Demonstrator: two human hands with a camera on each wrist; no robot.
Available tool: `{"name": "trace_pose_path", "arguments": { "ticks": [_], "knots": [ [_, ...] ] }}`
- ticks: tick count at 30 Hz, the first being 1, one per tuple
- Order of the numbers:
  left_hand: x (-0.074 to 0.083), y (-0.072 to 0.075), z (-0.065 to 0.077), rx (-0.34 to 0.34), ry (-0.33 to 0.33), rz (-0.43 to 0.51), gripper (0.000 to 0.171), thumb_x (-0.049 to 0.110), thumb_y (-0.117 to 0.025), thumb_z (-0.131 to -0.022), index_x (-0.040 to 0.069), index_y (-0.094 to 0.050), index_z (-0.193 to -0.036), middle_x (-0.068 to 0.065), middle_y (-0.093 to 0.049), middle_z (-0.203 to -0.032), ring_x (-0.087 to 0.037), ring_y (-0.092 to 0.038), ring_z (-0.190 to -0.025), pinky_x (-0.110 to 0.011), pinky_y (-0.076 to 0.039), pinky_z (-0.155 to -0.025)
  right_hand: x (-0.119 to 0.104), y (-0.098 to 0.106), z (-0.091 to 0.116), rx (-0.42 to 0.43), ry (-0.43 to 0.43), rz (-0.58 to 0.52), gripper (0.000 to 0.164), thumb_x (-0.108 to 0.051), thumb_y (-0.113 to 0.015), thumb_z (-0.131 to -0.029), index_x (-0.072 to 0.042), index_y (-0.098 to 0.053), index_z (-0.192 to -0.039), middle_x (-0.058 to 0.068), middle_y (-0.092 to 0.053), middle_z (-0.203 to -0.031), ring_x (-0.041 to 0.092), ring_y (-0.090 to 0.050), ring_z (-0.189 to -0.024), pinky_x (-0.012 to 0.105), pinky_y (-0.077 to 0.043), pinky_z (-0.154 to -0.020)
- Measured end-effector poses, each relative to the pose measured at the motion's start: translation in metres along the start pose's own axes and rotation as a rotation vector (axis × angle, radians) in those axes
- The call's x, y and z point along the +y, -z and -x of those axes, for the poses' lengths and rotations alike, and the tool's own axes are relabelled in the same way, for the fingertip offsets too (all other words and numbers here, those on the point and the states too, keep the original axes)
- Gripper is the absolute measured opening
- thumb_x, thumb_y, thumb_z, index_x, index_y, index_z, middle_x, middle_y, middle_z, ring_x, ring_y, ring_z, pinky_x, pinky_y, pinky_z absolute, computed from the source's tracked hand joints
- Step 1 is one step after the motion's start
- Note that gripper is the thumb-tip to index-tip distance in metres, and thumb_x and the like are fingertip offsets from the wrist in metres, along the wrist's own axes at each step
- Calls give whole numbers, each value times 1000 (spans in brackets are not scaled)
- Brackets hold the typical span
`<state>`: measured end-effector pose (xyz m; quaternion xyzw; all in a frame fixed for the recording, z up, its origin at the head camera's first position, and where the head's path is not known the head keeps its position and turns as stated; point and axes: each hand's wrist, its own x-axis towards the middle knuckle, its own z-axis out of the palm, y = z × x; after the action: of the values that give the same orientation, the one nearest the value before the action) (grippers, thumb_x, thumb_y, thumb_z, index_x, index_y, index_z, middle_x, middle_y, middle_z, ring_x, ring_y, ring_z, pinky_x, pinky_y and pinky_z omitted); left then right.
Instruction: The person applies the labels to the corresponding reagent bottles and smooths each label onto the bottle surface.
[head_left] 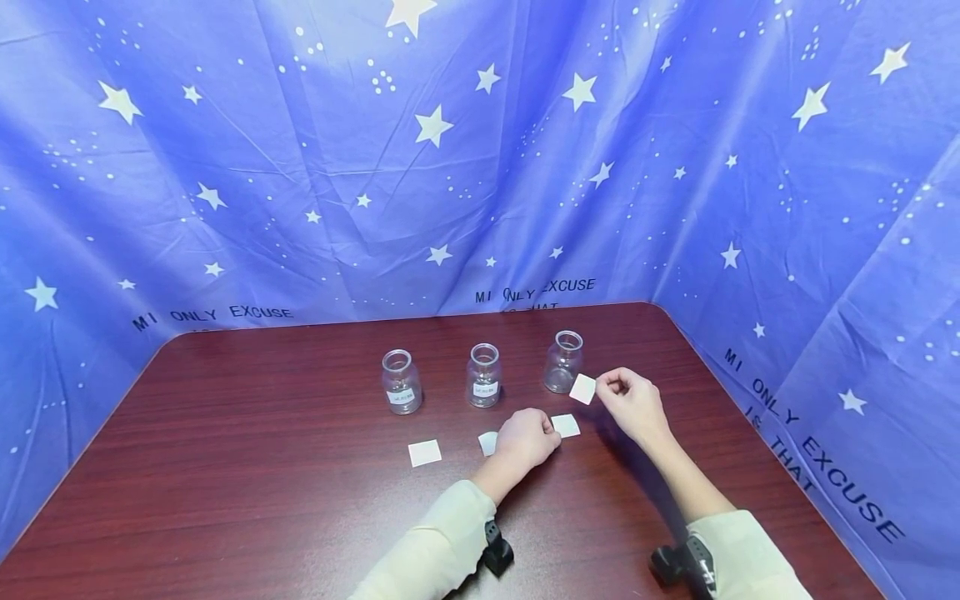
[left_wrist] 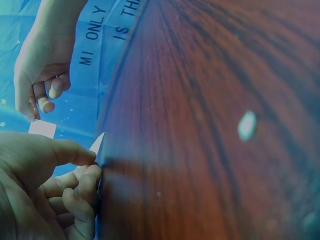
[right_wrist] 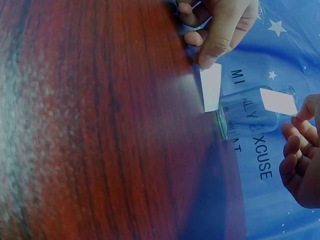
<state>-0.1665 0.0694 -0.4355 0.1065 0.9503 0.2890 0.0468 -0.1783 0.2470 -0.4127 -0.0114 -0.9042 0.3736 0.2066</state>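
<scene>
My right hand [head_left: 633, 404] pinches a small white label [head_left: 583, 389] by its edge, held up in front of the right glass jar [head_left: 562, 364], which shows no label. Lower and to the left, my left hand [head_left: 528, 437] has thumb and fingertips on the edge of a white paper square [head_left: 566, 426] close to the tabletop. That pinch shows again in the right wrist view, where the left hand [right_wrist: 222, 30] grips the paper square [right_wrist: 211, 87]. In the left wrist view the left hand [left_wrist: 50, 185] hides most of it.
The middle jar [head_left: 483, 377] and left jar [head_left: 401, 383] stand open-mouthed, each with a printed white label. A white paper square [head_left: 425, 452] lies on the brown table [head_left: 247, 467]; another [head_left: 488, 443] is partly covered by my left hand. A starry blue curtain [head_left: 300, 167] surrounds the table.
</scene>
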Motion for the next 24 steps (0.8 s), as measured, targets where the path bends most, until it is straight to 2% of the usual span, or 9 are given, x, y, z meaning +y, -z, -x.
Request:
{"name": "trace_pose_path", "arguments": {
  "ticks": [7,13,18,24],
  "knots": [
    [0,1,-1,4,20,-29,20,27,-69,-77,18,-56,-65,7,-55,-62,-10,-50,-57,-25,-39,-52,-2,-1,1,-8,-2,-8,9,-13,-60,-80,-8,-67,-78,1,-60,-64,2,-47,-55,17,-38,-55],
    [-1,5,-2,39,13,3,16,27,-70,-75,19,-58,-67,8,-58,-65,-10,-53,-59,-24,-41,-54,-4,-2,2,-31,1,-17,10,-14,-60,-80,-8,-67,-79,1,-60,-65,3,-47,-56,18,-39,-55],
    [-1,9,-4,107,-10,65,9,26,-68,-75,19,-62,-72,8,-62,-67,-7,-55,-61,-22,-41,-55,-5,-4,2,-32,2,-16,10,-14,-59,-80,-8,-67,-79,1,-60,-65,4,-48,-56,18,-39,-55],
    [-1,13,-6,161,-28,229,10,26,-68,-79,18,-63,-85,10,-64,-69,-2,-55,-62,-19,-40,-57,-6,-8,4,-29,17,-35,9,-13,-60,-80,-7,-67,-78,2,-60,-64,5,-48,-55,18,-39,-54]
  ]
}}
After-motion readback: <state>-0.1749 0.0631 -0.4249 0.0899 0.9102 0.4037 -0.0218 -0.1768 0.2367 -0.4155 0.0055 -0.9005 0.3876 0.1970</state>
